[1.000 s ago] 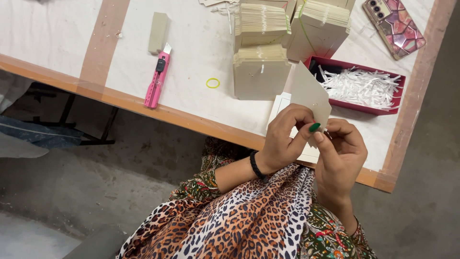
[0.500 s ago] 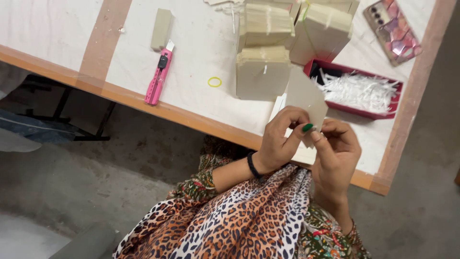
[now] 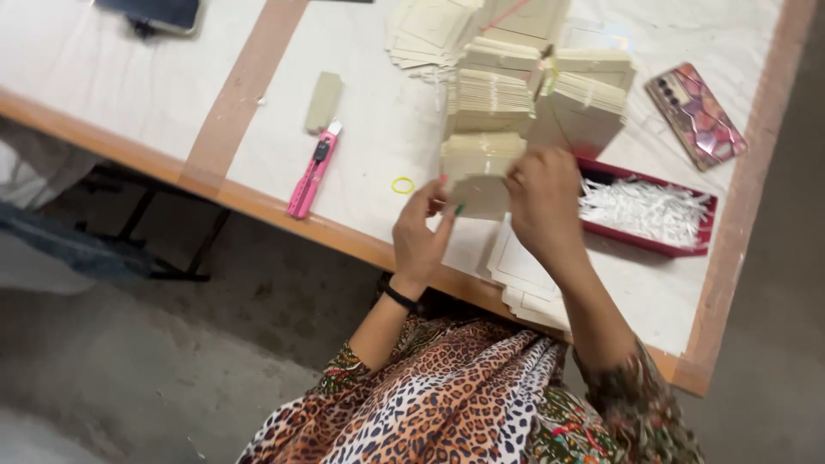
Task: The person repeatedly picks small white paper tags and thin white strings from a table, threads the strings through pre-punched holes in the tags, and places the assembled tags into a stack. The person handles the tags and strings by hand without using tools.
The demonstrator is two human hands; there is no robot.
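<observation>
1. A dark phone (image 3: pixel 150 13) lies at the far left of the surface (image 3: pixel 103 86), near the top edge of the view.
2. A wide tan strip (image 3: pixel 245 90) runs across the white surface toward the wooden edge.
3. Next comes a small flat beige block (image 3: pixel 323 101), and just below it a pink cutter (image 3: pixel 313 170). The cutter's long side runs from the top right down to the bottom left, and its white tip points up at the block.
4. A little yellow rubber band (image 3: pixel 403 185) lies flat, just left of the hands.
5. The left hand (image 3: pixel 423 236) has a black band on its wrist. Its fingers (image 3: pixel 447 215) are pressed together on the left edge of a cream card (image 3: pixel 481 196).
6. The card is held up just above the surface, right in front of a short stack of cream cards (image 3: pixel 481 155). I cannot tell which way the card's long side runs, because the hands hide much of it.
7. Taller stacks of cards (image 3: pixel 494 99) stand behind, and they lean on each other.
8. The right hand (image 3: pixel 543 202) is curled over the right side of the card, pinching it. It hides that side from view.
9. Loose flat cards (image 3: pixel 520 266) lie under the right arm by the near edge.
10. A red tray (image 3: pixel 687 249) holds white thin strips (image 3: pixel 644 210).
11. A phone in a pink patterned case (image 3: pixel 696 116) lies far right, tilted.
</observation>
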